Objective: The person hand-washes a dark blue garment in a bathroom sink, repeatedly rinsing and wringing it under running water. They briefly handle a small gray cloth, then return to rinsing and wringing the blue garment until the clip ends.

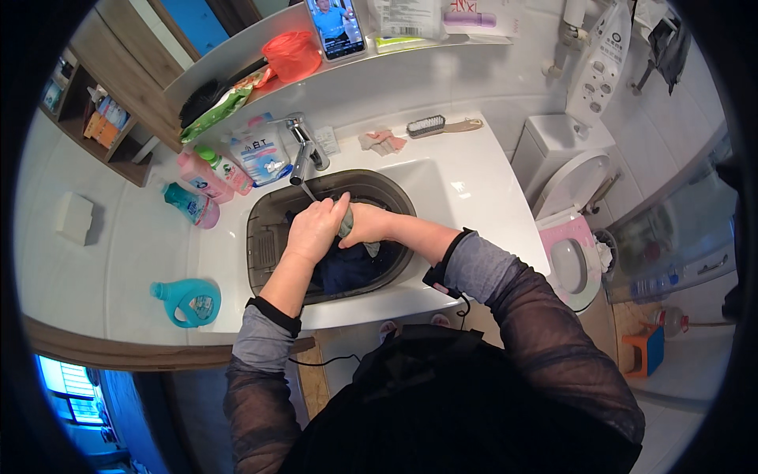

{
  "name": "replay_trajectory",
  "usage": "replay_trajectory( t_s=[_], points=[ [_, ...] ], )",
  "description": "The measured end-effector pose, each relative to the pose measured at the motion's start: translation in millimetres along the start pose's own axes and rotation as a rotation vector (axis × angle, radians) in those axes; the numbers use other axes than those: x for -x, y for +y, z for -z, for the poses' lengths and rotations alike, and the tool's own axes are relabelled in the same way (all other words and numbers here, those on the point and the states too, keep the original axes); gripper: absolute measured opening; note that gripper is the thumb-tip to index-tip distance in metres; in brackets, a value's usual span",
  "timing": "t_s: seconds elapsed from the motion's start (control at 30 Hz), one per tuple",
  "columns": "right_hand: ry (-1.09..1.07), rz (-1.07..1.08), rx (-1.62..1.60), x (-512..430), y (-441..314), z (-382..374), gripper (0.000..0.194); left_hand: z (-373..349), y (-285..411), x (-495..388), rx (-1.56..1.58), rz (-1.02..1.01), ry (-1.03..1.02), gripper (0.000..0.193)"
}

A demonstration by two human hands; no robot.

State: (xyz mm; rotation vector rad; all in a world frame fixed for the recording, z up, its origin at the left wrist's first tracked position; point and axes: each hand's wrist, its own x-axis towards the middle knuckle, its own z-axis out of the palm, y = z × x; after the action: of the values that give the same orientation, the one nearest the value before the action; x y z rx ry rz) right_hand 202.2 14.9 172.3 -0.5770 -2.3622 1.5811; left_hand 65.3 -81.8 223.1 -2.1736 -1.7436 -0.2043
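Note:
Both of my hands meet over a dark translucent plastic basin (265, 278) that sits in the white sink. My left hand (317, 228) and my right hand (366, 224) grip a wet grey-green cloth (347, 223), bunched between them; its loose end hangs below my right hand. Inside the basin lies dark navy fabric (346, 269), partly hidden by my hands and forearms. A thin stream of water seems to run from the chrome faucet (303, 160) just beyond my left hand.
Bottles (201, 178) and a detergent pouch (257, 154) line the counter's left side, with a teal jug (190, 303) nearer me. Behind the sink lie a crumpled pink-and-grey cloth (382, 142) and a scrub brush (427, 126). A phone (336, 29) leans on the shelf above. The toilet (568, 142) stands right.

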Motion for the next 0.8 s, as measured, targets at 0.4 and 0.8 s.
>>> replay_trajectory(
  t_s=[0.4,0.8],
  points=[
    [0.191,-0.120,0.633,0,-7,-10,0.027,-32,20,-1,0.323,0.583,-0.264,0.024],
    [0.262,0.000,0.765,-13,0,-7,0.025,-60,19,1,0.564,0.793,-0.106,0.032]
  ],
)
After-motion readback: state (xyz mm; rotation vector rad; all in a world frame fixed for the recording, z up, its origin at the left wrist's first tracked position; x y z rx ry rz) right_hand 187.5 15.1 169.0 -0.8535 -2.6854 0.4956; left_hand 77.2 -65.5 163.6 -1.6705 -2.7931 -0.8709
